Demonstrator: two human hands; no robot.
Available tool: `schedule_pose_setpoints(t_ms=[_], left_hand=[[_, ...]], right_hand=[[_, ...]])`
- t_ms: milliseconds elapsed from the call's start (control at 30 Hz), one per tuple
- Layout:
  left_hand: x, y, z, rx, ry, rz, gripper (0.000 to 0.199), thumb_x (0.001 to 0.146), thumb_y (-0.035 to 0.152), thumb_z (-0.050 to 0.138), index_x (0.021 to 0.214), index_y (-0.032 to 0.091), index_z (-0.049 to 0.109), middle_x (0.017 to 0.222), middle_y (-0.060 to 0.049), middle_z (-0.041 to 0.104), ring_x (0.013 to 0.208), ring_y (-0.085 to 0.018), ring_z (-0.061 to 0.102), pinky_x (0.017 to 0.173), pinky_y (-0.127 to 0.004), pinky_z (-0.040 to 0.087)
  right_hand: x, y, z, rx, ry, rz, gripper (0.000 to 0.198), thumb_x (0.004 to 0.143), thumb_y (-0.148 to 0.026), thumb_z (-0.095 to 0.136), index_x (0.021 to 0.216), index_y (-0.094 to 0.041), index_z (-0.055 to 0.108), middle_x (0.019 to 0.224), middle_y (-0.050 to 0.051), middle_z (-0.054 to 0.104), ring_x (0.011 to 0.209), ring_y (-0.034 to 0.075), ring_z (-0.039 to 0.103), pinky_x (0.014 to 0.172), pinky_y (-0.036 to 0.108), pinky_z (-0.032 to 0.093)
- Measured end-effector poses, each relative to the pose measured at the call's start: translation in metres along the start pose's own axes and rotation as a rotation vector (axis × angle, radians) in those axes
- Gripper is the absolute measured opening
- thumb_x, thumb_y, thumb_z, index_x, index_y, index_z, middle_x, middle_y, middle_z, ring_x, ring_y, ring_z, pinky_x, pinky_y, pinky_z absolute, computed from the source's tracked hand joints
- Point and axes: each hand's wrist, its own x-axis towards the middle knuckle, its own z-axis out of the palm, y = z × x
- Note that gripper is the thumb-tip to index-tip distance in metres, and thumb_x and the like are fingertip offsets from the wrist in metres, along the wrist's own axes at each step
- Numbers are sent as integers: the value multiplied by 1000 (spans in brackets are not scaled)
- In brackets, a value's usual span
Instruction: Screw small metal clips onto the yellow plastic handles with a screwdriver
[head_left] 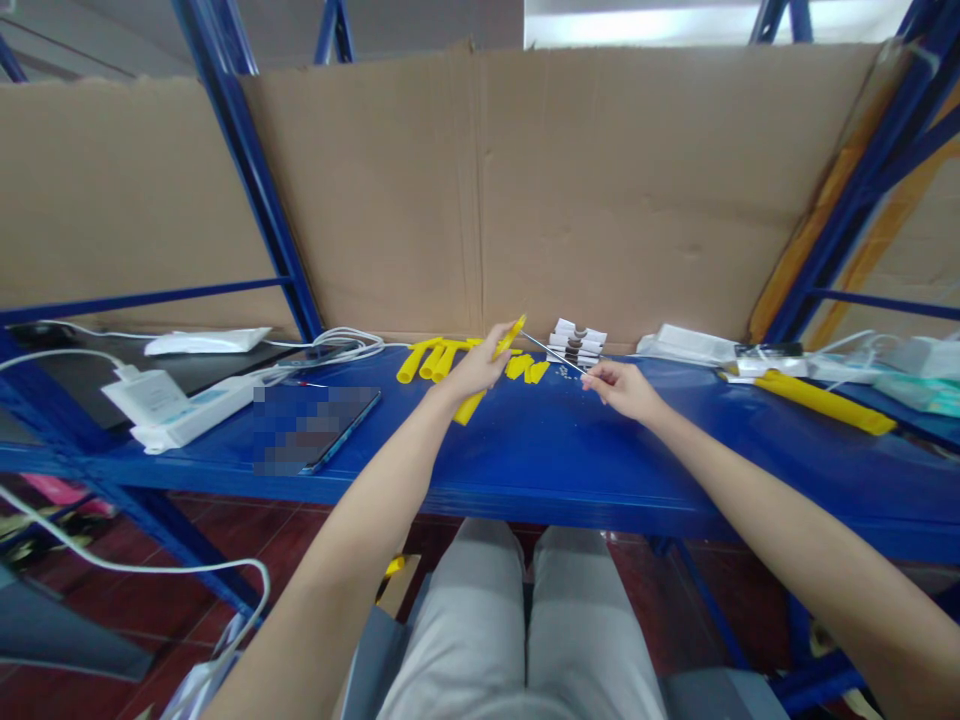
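Observation:
My left hand [480,362] is closed around a long yellow plastic tube [470,408], tilted with its upper end pointing away to the right. Between the fingers of my right hand [621,388] is a thin metal rod [555,354], whose far tip reaches the upper end of the tube; whether it touches I cannot tell. Beside my left hand lie several yellow tubes [409,363]. Short yellow pieces [517,367] rest between my hands, close to a scatter of tiny pale bits [566,372]. Behind the rod stands a stack of white pieces with dark bands [576,343].
The blue shelf top [540,450] ends just above my knees. On its left are a tablet-like device [337,430], a power strip [199,412] and coiled white cable [352,345]. To the right sit a yellow roll [825,402] and white packets [686,345]. Cardboard [600,190] walls the back.

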Motion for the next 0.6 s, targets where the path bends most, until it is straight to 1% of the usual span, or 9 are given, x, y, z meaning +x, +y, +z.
schedule_pose_setpoints(t_ms=[133, 233, 433, 600], left_hand=[[-1, 3, -1, 44, -5, -12, 48, 91, 18, 36, 138, 19, 28, 58, 6, 44, 42, -6, 41, 44, -16, 38], [-1, 2, -1, 49, -9, -9, 48, 92, 19, 36, 139, 19, 27, 57, 6, 44, 42, -6, 41, 44, -16, 38], [1, -1, 0, 18, -6, 28, 46, 92, 20, 36, 137, 20, 30, 72, 2, 53, 47, -5, 44, 49, -18, 42], [3, -6, 1, 22, 4, 67, 46, 92, 22, 38, 138, 21, 30, 85, -1, 59, 51, -5, 48, 55, -21, 47]], right_hand=[[0, -1, -1, 42, -11, 51, 50, 67, -67, 57, 66, -18, 58, 58, 4, 60, 42, 10, 46, 43, 25, 38], [1, -1, -1, 64, -12, 69, 49, 67, -67, 59, 65, -18, 59, 58, 4, 60, 42, 10, 47, 43, 24, 39], [1, -5, -3, 112, -44, 88, 49, 65, -66, 61, 65, -17, 62, 58, 4, 61, 42, 9, 45, 41, 23, 36], [-1, -10, -8, 136, -100, 116, 49, 64, -65, 63, 67, -16, 65, 46, 0, 53, 40, 9, 44, 39, 22, 31]])
